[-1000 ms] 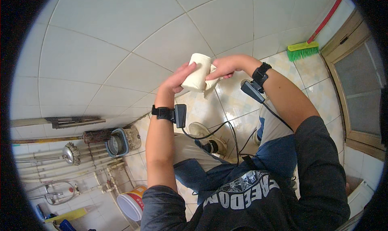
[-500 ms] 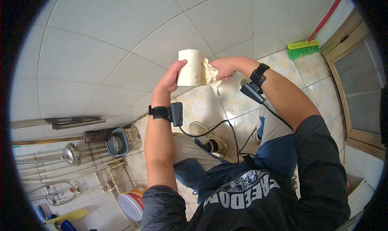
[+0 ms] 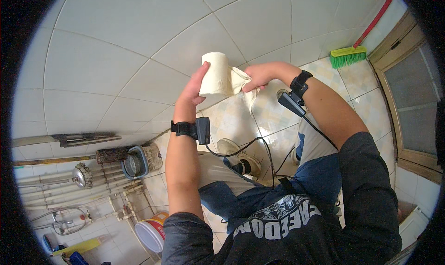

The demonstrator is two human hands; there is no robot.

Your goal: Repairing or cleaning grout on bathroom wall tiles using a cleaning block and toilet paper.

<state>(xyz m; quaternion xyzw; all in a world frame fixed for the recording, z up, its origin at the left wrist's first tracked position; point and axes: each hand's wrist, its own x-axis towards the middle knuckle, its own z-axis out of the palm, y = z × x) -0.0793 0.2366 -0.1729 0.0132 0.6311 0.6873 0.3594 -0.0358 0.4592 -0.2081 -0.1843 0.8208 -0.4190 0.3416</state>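
Observation:
A thick cream-coloured roll of toilet paper (image 3: 214, 75) is held up in front of the tiled wall. My left hand (image 3: 194, 85) grips it from the left side, thumb on the front of the roll and the other fingers mostly hidden behind it. A loose, crumpled end of the paper (image 3: 236, 82) runs from the roll's right side to my right hand (image 3: 257, 76). That hand is closed on the paper, and a strip dangles below its fingers. Both wrists carry black straps with small dark devices.
A green-bristled broom (image 3: 347, 56) leans at the back right beside a framed door (image 3: 408, 98). At the lower left are a white bucket (image 3: 150, 235), a blue basin (image 3: 134, 163), a brush head (image 3: 82, 176) and wall pipes. Black cable (image 3: 266, 149) hangs between my arms.
The roll has shifted slightly left and up in my left hand. My right hand has turned a little, and more of the loose paper strip now hangs below it.

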